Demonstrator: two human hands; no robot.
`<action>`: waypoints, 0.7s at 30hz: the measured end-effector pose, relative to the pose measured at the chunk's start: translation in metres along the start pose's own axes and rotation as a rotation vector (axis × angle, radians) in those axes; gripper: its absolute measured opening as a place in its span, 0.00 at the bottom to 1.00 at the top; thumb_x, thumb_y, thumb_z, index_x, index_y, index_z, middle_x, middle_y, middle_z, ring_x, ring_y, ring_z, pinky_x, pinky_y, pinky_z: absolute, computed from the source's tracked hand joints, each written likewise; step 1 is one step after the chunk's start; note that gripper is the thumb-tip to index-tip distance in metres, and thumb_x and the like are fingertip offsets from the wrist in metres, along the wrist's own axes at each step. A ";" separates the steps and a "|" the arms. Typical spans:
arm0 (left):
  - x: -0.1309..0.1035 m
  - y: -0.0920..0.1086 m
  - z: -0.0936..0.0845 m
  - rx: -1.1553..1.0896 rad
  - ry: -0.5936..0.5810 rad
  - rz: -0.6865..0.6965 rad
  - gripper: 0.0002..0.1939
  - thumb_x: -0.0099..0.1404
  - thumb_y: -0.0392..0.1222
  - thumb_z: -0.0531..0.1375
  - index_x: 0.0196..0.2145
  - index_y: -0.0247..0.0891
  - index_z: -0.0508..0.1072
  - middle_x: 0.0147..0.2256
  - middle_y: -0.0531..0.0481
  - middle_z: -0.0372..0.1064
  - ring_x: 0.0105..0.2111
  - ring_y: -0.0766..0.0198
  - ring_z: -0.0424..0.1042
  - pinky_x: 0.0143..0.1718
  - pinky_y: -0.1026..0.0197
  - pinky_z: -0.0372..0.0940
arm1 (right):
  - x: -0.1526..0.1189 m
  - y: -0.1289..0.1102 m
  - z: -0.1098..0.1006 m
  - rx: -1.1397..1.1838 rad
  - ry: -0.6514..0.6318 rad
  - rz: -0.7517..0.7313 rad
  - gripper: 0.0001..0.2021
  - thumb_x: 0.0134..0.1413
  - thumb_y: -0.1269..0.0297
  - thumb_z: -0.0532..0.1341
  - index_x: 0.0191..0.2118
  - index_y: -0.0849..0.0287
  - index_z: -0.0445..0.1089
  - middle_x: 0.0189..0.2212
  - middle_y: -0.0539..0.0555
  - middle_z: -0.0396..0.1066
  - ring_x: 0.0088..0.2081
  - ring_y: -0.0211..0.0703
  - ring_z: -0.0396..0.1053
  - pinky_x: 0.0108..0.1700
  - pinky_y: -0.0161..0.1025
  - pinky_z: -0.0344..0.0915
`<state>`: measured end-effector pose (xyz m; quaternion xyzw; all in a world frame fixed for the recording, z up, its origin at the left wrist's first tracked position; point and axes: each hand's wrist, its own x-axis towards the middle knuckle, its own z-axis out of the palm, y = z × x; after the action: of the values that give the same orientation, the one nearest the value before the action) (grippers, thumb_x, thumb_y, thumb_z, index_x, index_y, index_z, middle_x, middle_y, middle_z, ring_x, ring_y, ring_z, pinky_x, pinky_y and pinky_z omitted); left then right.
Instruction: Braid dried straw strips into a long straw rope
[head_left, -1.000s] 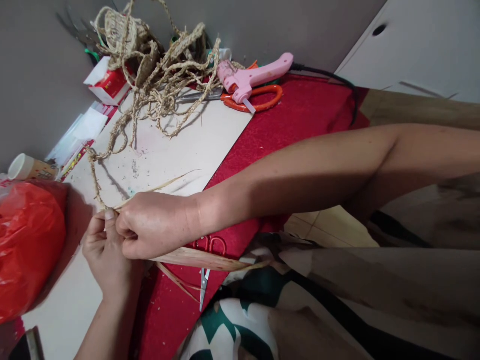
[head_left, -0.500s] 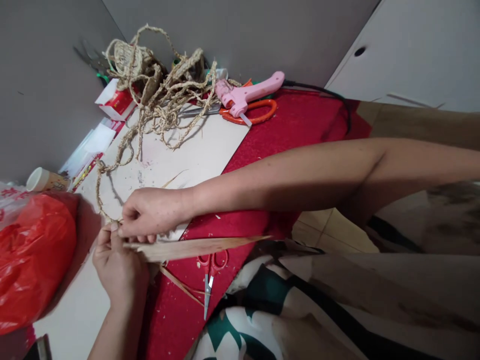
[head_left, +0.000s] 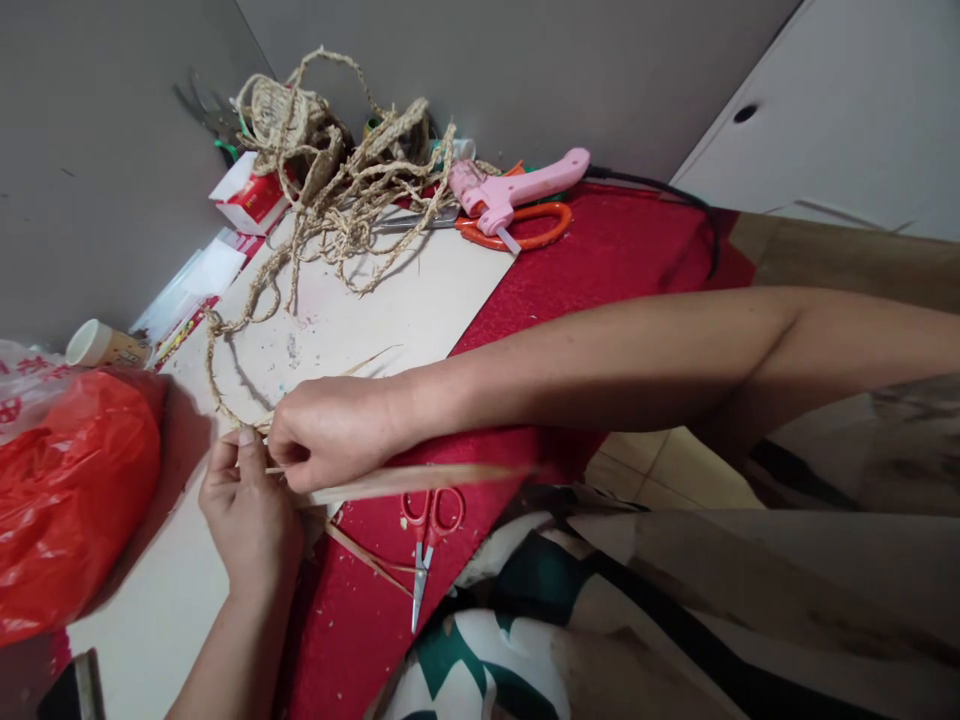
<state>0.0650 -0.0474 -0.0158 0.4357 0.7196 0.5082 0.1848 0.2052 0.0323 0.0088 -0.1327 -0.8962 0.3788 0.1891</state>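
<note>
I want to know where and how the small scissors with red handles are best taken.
Probably by the red loops, from the picture's right side: the scissors seem to lie flat, blades pointing down the picture; the pale strip passes the loops' top and thin strips reach the blades from the left.

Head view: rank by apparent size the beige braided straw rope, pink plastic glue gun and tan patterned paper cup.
Largest to smallest:
Beige braided straw rope
Pink plastic glue gun
Tan patterned paper cup
</note>
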 end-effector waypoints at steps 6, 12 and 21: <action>-0.001 0.008 0.005 -0.008 0.011 -0.039 0.10 0.61 0.45 0.59 0.28 0.36 0.70 0.21 0.57 0.65 0.19 0.72 0.60 0.21 0.71 0.56 | 0.004 -0.002 -0.011 0.083 0.231 0.046 0.09 0.51 0.75 0.55 0.22 0.64 0.64 0.21 0.50 0.64 0.25 0.33 0.56 0.30 0.34 0.52; -0.001 0.006 0.005 -0.153 -0.026 -0.141 0.13 0.59 0.51 0.61 0.28 0.39 0.66 0.17 0.61 0.58 0.14 0.73 0.53 0.15 0.71 0.51 | 0.007 -0.008 -0.036 0.753 0.313 0.092 0.10 0.63 0.71 0.50 0.29 0.60 0.56 0.16 0.44 0.60 0.19 0.28 0.58 0.24 0.26 0.57; 0.003 -0.001 0.005 -0.211 -0.030 -0.122 0.14 0.59 0.50 0.60 0.25 0.39 0.62 0.15 0.63 0.53 0.13 0.74 0.49 0.13 0.72 0.46 | -0.061 -0.060 -0.156 0.389 1.080 0.104 0.25 0.63 0.57 0.42 0.19 0.68 0.57 0.15 0.46 0.58 0.48 0.32 0.58 0.22 0.21 0.47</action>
<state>0.0662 -0.0419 -0.0177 0.3768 0.6843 0.5624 0.2710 0.3226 0.0665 0.1380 -0.3141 -0.5786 0.4240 0.6219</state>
